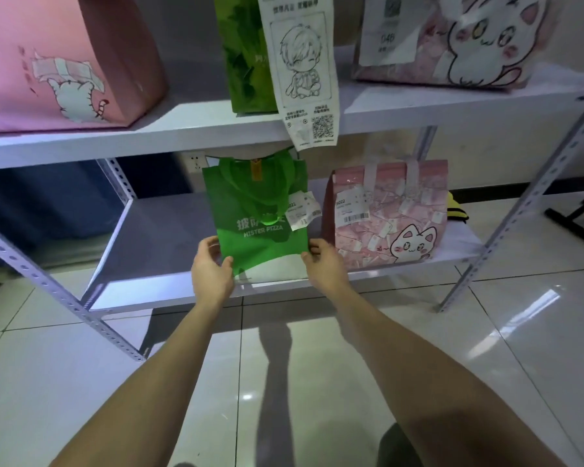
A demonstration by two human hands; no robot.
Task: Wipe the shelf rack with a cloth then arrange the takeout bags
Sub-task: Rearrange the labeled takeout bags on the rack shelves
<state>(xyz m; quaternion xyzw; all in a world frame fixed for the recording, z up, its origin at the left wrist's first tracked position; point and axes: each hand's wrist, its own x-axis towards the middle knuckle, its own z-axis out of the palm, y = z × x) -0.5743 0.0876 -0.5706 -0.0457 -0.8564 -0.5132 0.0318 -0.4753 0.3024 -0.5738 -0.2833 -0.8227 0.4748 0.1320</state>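
Observation:
A green Mister Pizza takeout bag (pixel 257 214) stands upright on the lower white shelf (pixel 169 284) of the rack. My left hand (pixel 211 267) pinches its lower left corner and my right hand (pixel 324 264) pinches its lower right corner. Right beside it on the same shelf stands a pink cat-print bag (pixel 388 214). On the upper shelf (pixel 182 126) sit a large pink bag (pixel 64 59) at the left, a tall green bag (pixel 246 55) with a long receipt (pixel 300 72) hanging from it, and another pink cat bag (pixel 452 38) at the right. No cloth is in view.
The rack's perforated metal uprights (pixel 58 291) slope out at the left and at the right (pixel 520 210). Bare shelf lies left of the green bag. A glossy tiled floor (pixel 317 365) spreads below. A yellow object (pixel 457 210) and a black frame (pixel 580 214) sit at the far right.

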